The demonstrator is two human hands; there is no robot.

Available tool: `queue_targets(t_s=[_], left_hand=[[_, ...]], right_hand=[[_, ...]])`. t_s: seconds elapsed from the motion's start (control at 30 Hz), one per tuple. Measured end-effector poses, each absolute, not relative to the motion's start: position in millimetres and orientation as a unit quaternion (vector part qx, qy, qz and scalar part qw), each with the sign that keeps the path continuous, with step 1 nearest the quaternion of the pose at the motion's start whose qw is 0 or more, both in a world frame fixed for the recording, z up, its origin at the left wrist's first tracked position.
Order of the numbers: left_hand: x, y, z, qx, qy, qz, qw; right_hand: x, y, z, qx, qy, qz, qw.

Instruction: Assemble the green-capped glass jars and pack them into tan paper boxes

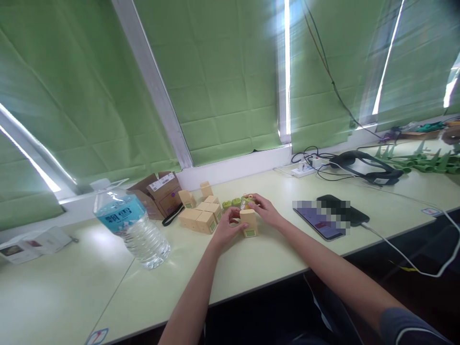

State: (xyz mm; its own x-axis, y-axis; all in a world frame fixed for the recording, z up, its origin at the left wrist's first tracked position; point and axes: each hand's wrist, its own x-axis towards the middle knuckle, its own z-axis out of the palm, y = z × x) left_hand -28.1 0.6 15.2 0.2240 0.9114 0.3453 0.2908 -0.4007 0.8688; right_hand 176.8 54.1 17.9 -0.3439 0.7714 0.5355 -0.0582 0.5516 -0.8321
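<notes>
My left hand (227, 228) is closed around a small tan cardboard box (249, 224) with a green label, which stands on the table in front of me. In my right hand (265, 210) is a small clear jar with a green top (247, 201), at the upper edge of that box. Whether the jar is partly inside it, I cannot tell. Just behind my left hand sit small green lidded pieces (231, 203). Several more tan boxes (201, 218) stand grouped to the left, some with raised flaps.
A large water bottle (134, 227) and an opened brown carton (161, 196) stand left. Two phones, a dark one (345, 211) and one with a lit screen (319, 223), lie right. Farther back are a power strip (304, 169), a black headset (370, 167) and green cone-shaped pieces (427, 160).
</notes>
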Motion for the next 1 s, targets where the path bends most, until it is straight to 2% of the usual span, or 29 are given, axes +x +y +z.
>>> queue_targets(t_s=[0.4, 0.7, 1.0], left_hand=[[-29.1, 4.9, 11.8, 0.703, 0.432, 0.456, 0.334], [-28.0, 1.9, 15.8, 0.698, 0.439, 0.451, 0.342], [-27.8, 2.1, 14.2, 0.688, 0.458, 0.462, 0.321]], right_hand=[[180.5, 49.8, 23.9, -0.225, -0.728, 0.384, 0.521], [180.6, 50.8, 21.0, -0.225, -0.763, 0.371, 0.479], [172.0, 54.3, 14.7, -0.213, -0.724, 0.425, 0.500]])
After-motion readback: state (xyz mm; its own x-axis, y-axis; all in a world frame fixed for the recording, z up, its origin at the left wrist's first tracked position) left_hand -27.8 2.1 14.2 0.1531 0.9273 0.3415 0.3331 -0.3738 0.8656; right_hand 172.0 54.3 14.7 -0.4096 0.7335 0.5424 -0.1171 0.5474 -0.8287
